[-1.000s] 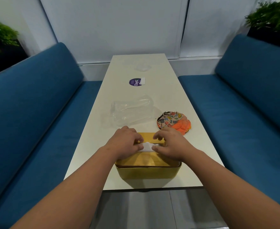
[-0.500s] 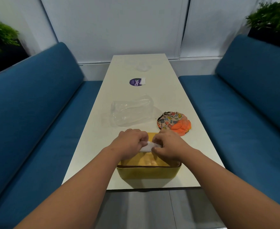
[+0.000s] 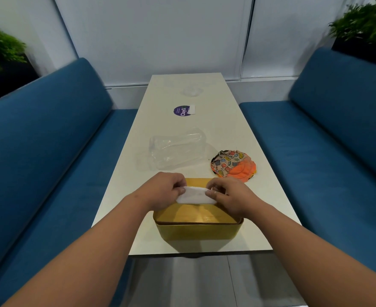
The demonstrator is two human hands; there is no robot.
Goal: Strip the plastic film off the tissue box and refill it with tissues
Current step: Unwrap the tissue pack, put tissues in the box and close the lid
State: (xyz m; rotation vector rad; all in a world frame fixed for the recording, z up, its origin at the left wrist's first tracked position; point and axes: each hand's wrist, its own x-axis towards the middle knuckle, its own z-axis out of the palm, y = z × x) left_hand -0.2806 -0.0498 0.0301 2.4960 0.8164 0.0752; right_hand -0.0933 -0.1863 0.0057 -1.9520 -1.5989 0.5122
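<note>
Tissue is sitting pinched at both ends above the yellow tissue box, which we are keeping at the table's near edge. We are gripping it with our left hand and right hand, probably threading it through the lid slot. Stripped plastic film is lying behind. Compared with a second ago, our hands are sitting further apart, exposing more tissue.
</note>
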